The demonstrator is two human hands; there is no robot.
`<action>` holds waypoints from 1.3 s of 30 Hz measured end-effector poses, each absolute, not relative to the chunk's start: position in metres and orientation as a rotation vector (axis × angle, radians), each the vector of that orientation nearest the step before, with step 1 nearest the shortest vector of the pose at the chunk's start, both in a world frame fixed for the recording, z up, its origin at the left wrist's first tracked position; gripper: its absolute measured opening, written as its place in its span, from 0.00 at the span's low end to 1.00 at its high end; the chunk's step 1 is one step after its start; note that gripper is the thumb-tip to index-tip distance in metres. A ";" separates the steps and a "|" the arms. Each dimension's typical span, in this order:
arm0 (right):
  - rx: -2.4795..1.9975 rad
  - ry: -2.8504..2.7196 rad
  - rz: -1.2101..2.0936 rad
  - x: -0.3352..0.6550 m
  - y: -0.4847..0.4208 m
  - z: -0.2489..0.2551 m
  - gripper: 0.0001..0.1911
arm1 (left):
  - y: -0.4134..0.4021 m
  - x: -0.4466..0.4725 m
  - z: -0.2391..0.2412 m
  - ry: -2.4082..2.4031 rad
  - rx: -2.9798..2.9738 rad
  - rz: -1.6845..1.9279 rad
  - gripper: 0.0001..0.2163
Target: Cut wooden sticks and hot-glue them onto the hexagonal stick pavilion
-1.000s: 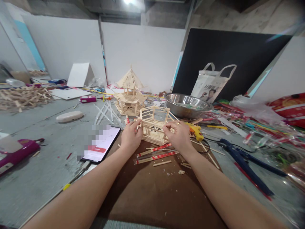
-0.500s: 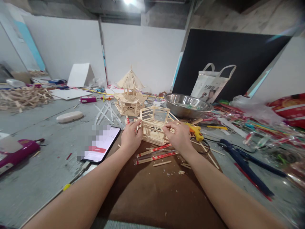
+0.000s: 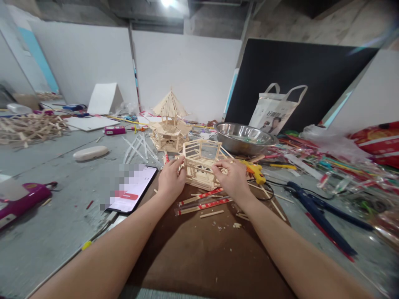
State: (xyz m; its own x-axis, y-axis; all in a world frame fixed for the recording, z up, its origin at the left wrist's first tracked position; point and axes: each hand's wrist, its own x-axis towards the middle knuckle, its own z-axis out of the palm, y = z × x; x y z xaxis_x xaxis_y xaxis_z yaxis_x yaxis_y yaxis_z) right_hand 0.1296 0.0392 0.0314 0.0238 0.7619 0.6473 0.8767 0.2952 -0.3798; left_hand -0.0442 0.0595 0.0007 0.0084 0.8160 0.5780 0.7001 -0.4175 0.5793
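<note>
A partly built wooden-stick model [image 3: 201, 168] with railings and upright posts stands on a brown board [image 3: 199, 253]. My left hand [image 3: 171, 178] closes its thumb and fingers on the model's left side. My right hand [image 3: 232, 176] pinches at the right front of the same frame; its fingertips hide the exact stick they grip. In front of the model lie chopsticks in red-printed wrappers [image 3: 204, 204], a loose cut stick [image 3: 212, 214] and small wood bits [image 3: 237, 225]. A yellow glue gun [image 3: 256, 171] rests just beyond my right hand.
Behind stands a roofed stick pavilion [image 3: 170, 124], with a steel bowl [image 3: 246, 137] to its right. A phone [image 3: 134, 191] lies left of the board, and dark-blue cutters [image 3: 321, 216] lie right. Plastic wrappers [image 3: 336, 162] clutter the right side; a stick pile [image 3: 28, 126] sits far left.
Both hands keep their places on the model, with hardly any visible movement. The view has shifted very slightly.
</note>
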 end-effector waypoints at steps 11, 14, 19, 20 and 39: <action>-1.472 -1.750 -0.167 0.130 0.039 0.030 0.08 | 0.060 -0.044 0.002 1.615 2.130 1.381 0.18; -1.481 -1.753 -0.170 0.130 0.039 0.031 0.07 | 0.061 -0.044 0.000 1.608 2.132 1.394 0.17; -1.464 -1.756 -0.169 0.130 0.039 0.031 0.08 | 0.062 -0.044 -0.002 1.599 2.141 1.398 0.18; -1.462 -1.758 -0.172 0.130 0.039 0.031 0.08 | 0.062 -0.044 -0.001 1.600 2.140 1.395 0.18; -1.465 -1.753 -0.203 0.128 0.036 0.031 0.07 | 0.063 -0.045 -0.001 1.569 2.144 1.413 0.18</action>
